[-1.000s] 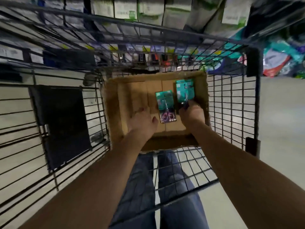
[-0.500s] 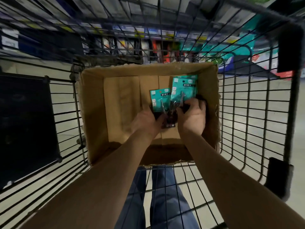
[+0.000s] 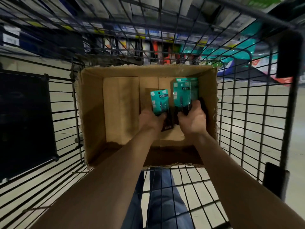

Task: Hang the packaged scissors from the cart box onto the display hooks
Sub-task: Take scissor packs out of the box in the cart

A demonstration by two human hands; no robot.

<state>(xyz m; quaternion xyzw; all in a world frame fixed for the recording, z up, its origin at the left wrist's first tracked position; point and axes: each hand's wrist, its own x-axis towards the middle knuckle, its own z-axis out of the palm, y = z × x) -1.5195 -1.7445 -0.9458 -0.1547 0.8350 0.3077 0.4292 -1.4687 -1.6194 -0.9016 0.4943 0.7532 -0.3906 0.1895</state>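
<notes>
One scissors pack [image 3: 159, 103] sits in the left hand [image 3: 151, 120], a stack of probably two packs [image 3: 185, 92] in the right hand [image 3: 192, 119]; both hands are clamped low, keeping the hang-holes free, inside the box [image 3: 92, 113] in the cart [image 3: 247, 113].

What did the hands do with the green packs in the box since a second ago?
The left hand, empty before, has taken hold of the single scissors pack and lifted it. The right hand has closed on the scissors stack and raised it. Both remain inside the cardboard box, which stays in the cart.
</notes>
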